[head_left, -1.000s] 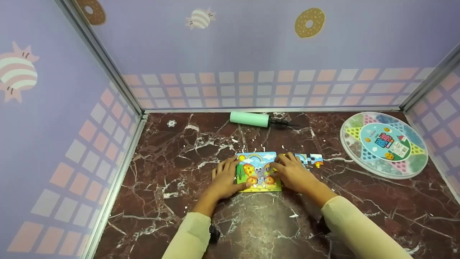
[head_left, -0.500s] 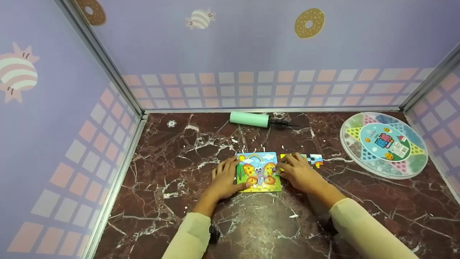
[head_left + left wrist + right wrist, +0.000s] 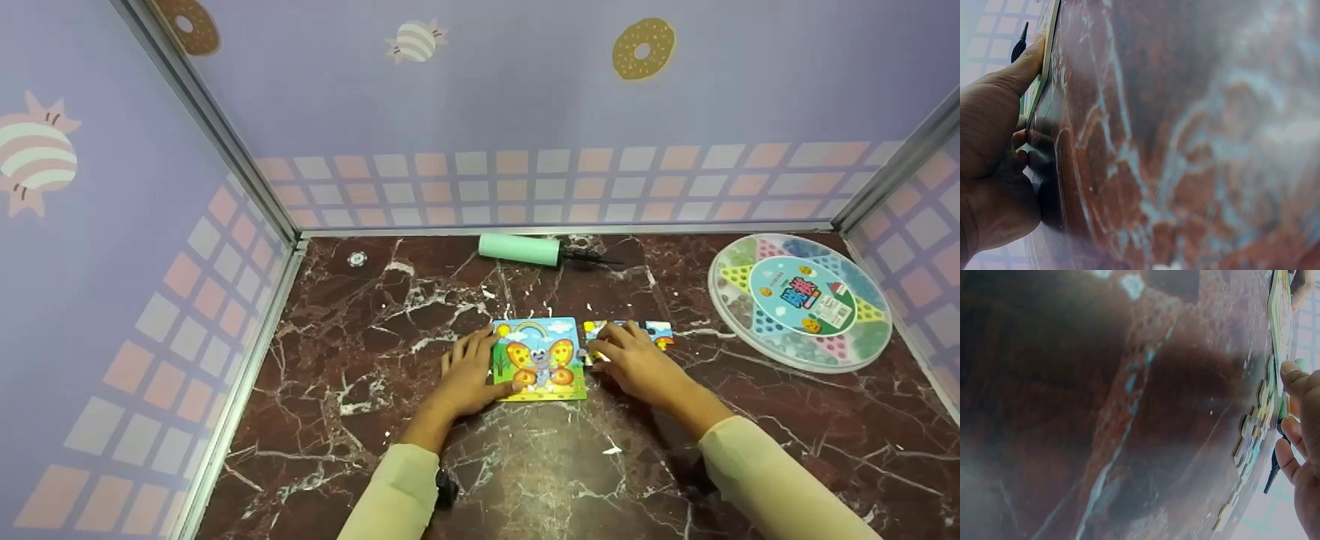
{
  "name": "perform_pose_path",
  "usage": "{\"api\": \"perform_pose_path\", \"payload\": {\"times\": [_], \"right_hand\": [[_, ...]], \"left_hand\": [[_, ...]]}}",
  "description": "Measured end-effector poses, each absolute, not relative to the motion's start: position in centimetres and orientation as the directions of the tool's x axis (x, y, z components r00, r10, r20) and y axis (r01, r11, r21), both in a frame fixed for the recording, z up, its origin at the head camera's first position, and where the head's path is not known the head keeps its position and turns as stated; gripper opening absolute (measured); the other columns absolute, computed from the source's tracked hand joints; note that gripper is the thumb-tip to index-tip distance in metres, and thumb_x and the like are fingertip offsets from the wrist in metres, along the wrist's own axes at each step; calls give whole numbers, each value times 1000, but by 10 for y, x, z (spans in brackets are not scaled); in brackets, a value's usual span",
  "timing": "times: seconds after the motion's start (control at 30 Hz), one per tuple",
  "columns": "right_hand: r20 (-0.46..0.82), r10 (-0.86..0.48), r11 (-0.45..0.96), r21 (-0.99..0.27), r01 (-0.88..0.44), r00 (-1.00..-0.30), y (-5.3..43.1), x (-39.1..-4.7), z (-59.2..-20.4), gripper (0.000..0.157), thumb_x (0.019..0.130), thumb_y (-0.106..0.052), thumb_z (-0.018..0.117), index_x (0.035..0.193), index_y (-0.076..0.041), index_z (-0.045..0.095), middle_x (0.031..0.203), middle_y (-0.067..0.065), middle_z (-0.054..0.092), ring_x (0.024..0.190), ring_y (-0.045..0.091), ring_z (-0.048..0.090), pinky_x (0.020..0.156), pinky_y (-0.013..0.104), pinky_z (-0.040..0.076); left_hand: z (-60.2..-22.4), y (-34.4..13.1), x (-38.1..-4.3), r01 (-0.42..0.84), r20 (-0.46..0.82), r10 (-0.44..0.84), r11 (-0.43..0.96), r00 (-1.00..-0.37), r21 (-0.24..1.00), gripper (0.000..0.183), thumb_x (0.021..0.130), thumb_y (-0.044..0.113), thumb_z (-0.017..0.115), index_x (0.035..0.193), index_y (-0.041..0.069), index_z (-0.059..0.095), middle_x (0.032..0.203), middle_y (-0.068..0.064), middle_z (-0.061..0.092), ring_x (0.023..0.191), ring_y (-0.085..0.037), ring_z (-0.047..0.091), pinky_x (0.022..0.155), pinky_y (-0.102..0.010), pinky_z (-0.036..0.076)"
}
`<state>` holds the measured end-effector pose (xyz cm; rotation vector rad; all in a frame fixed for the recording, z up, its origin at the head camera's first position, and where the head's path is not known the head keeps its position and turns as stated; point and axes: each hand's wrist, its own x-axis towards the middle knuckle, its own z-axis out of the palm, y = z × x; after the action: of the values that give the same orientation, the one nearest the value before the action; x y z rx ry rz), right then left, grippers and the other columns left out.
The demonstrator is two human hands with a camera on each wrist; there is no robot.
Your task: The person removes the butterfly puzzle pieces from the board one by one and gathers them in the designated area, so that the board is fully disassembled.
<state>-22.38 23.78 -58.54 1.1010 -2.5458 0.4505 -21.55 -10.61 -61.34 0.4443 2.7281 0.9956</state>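
Observation:
A butterfly picture board (image 3: 541,358) lies flat in front of the person, seen edge-on in both wrist views. My left hand (image 3: 471,373) rests on its left side, thumb (image 3: 1030,59) across the lower left corner and fingers along the edge. Just right of the board, my right hand (image 3: 637,369) pinches a small greyish puzzle piece (image 3: 583,354), mostly hidden by the fingers. Under and beyond that hand lie joined jigsaw pieces (image 3: 592,328), partly covered, with a sun in one corner. The right wrist view shows these pieces (image 3: 1252,436) flat on the table below the fingers.
A mint-green hand pump (image 3: 519,249) with a black end lies near the back wall. At the right stands a round Chinese checkers set (image 3: 802,300). A small round chip (image 3: 357,259) lies at the back left. Walls border the marble-patterned table (image 3: 360,322) on three sides.
My right hand has drawn back to the right, off the board, and the greyish piece moved with it, uncovering the butterfly's right wing. My left hand has stayed in place.

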Motion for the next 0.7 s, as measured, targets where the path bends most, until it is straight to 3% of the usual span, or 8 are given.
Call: {"api": "perform_pose_path", "payload": {"times": [0.33, 0.7], "right_hand": [[408, -621, 675, -155, -721, -669, 248, -221, -585, 36, 89, -14, 91, 123, -9, 79, 119, 14, 71, 104, 33, 61, 87, 49, 59], [407, -618, 680, -153, -717, -673, 259, -217, -582, 38, 89, -11, 91, 126, -11, 79, 114, 10, 68, 99, 30, 59, 82, 46, 57]], "left_hand": [[-614, -107, -216, 223, -78, 356, 727, -931, 649, 107, 92, 69, 78, 171, 11, 35, 183, -13, 26, 168, -46, 17, 132, -75, 13], [-615, -106, -216, 230, -72, 357, 729, -931, 645, 107, 91, 68, 79, 170, 10, 36, 182, -14, 26, 167, -46, 19, 132, -75, 13]]}}
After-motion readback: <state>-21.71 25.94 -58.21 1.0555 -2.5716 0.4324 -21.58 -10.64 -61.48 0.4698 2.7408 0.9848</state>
